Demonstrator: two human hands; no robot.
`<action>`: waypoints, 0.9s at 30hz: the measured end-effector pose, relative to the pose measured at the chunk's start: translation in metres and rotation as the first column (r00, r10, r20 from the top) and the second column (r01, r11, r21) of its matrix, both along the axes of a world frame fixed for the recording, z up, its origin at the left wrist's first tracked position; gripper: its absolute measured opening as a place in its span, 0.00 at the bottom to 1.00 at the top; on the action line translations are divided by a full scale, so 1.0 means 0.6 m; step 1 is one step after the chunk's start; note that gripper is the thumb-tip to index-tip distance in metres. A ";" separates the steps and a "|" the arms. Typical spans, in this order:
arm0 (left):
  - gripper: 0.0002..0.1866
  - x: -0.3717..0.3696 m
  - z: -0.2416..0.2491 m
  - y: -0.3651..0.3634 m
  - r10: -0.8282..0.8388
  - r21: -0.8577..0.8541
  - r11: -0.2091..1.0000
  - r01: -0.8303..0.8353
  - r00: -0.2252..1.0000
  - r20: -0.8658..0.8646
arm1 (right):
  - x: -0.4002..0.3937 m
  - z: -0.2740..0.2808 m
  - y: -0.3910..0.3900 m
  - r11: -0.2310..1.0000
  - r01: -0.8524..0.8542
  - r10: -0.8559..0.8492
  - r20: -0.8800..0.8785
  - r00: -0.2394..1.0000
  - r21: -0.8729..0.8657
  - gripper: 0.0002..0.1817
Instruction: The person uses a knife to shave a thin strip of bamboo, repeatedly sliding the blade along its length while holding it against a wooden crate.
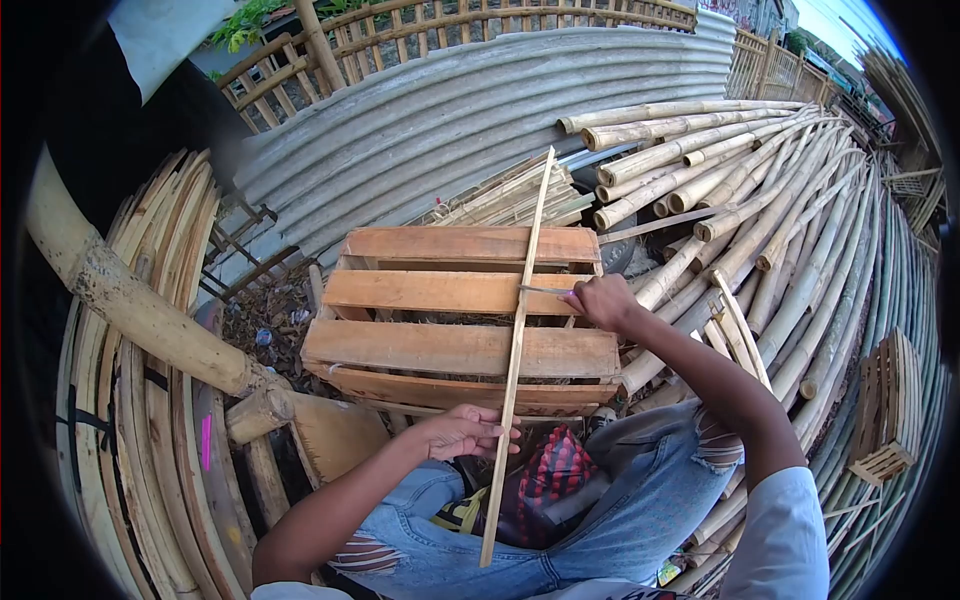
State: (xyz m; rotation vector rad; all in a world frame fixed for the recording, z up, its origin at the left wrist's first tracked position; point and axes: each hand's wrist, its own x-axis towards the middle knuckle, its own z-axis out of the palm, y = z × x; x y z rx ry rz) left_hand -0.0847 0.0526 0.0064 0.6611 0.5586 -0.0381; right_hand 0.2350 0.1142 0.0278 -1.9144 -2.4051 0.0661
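My left hand (pixel 462 432) pinches a long thin bamboo strip (pixel 519 340) near its lower end, fingers curled around it. My right hand (pixel 602 300) sits at two o'clock from the left, closed on a small blade (pixel 545 291) whose tip meets the strip; I cannot make out the handle. The strip runs from six o'clock over my lap up to twelve o'clock, lying across a wooden crate (pixel 460 320). Through the crate's slats I see only dark debris, hard to identify. At three o'clock a pile of bamboo poles (pixel 760 200) fans out; at nine o'clock split bamboo slats (pixel 150 420) are stacked. A small crate (pixel 885 410) at four o'clock is partly cut off by the lens edge.
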 end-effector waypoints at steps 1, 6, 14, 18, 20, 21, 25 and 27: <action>0.23 0.002 0.005 0.000 -0.001 0.016 1.000 0.001 1.000 -0.011 | -0.003 -0.006 -0.010 1.000 0.003 -0.003 0.001 1.000 0.008 0.30; 0.22 0.002 0.006 -0.006 0.006 -0.001 1.000 -0.006 1.000 -0.015 | -0.009 -0.017 -0.015 0.993 -0.095 0.093 0.023 0.995 0.076 0.29; 0.21 0.001 0.008 -0.004 -0.031 0.003 1.000 0.031 0.999 -0.024 | -0.016 -0.011 -0.016 0.996 -0.088 0.088 0.003 0.996 0.023 0.30; 0.21 0.005 0.013 -0.004 -0.033 0.020 0.999 0.034 0.999 -0.042 | -0.026 -0.016 -0.048 0.994 -0.108 0.109 -0.043 0.993 0.034 0.31; 0.22 0.004 0.014 -0.005 -0.036 0.005 0.999 0.036 0.998 -0.045 | -0.029 -0.034 -0.054 0.956 -0.270 0.275 -0.031 0.961 0.116 0.31; 0.22 0.002 0.012 -0.007 -0.038 0.000 0.999 0.038 0.998 -0.047 | -0.023 -0.028 -0.042 0.957 -0.268 0.273 -0.034 0.961 0.112 0.31; 0.22 0.009 0.013 -0.004 -0.039 0.006 0.999 0.039 0.999 -0.003 | -0.014 -0.017 -0.032 1.000 -0.021 0.022 -0.057 0.998 0.006 0.30; 0.21 0.011 0.021 -0.005 -0.037 0.016 0.999 0.037 0.999 -0.001 | -0.035 -0.022 -0.050 0.984 -0.172 0.175 -0.052 0.983 0.054 0.29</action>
